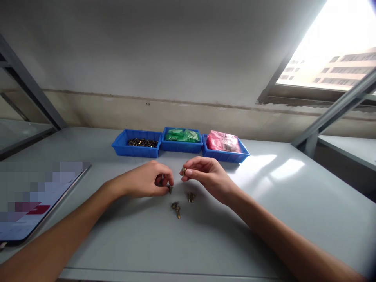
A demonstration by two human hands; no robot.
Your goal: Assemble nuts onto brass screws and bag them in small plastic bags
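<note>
My left hand (pixel 151 183) is curled, its fingertips pinching a small brass screw (pixel 170 189) that points down at the grey table (pixel 264 203). My right hand (pixel 205 174) is also closed, holding another small brass piece (pixel 183 171) between thumb and fingers just above the table. The two hands are close together, a few centimetres apart. On the table right below them lie loose brass screws: one (pixel 190 197) under the right hand and a pair (pixel 176 208) nearer to me.
Three blue trays stand in a row behind the hands: the left tray (pixel 123 149) holds several dark screws, the middle tray (pixel 181 147) green bags, the right tray (pixel 226 156) pink bags. A tablet (pixel 32 203) lies at the left. Metal frame posts (pixel 323 121) stand right.
</note>
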